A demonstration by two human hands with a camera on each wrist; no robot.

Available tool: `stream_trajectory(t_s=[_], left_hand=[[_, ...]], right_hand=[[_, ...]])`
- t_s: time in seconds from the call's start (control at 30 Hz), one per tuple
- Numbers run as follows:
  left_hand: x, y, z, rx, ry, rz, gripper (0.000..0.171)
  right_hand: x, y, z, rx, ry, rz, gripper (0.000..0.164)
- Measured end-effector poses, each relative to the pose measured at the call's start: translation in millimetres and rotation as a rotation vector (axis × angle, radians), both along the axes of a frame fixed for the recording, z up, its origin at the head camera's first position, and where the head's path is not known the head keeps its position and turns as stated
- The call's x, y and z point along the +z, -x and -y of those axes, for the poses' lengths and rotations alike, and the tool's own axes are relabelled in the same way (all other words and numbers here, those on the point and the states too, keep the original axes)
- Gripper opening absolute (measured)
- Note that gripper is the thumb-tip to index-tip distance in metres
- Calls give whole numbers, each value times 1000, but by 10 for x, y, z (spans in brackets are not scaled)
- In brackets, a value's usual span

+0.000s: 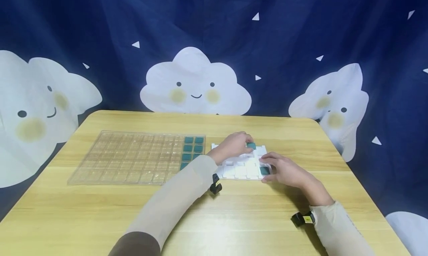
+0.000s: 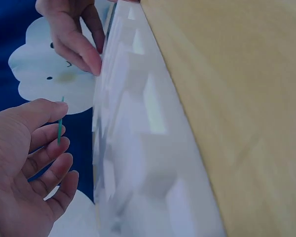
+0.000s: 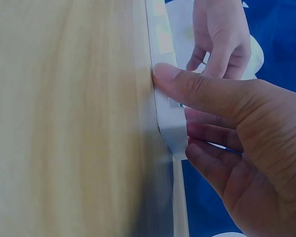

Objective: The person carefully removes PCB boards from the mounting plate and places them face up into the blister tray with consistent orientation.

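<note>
My left hand pinches a thin green square plate between thumb and fingers, over the far right part of a white compartment tray. The left wrist view shows that plate edge-on, apart from the tray. My right hand grips the tray's near right corner, its thumb on the front edge and its fingers along the right side. Beside this hand, another green square plate lies in the tray's near right compartment.
Left of the white tray lies a large clear plastic tray with a grid of compartments. Several green square plates fill its right-hand columns. The wooden table ends at a dark blue cloth with cloud prints.
</note>
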State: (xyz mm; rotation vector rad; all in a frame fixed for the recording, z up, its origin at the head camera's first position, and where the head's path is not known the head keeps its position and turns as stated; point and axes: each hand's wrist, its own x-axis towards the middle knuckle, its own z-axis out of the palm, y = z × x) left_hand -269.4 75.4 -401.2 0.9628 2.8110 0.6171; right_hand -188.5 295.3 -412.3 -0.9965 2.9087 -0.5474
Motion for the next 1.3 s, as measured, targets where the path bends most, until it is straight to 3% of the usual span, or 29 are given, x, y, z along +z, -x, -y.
stream_trajectory(t_s=[0.5,0.8,1.3], left_hand=[[124,-136,319,-1,-22,-3,41],[207,-224,552,-36,-43,-40,40],[210,-439,952,-40,-72,-46,39]], right_hand=[[4,-2,0,-14,-6,14,64],[-4,-6,-6,-20,-7,17,65],[12,-20,-6,-20,-3,22,66]])
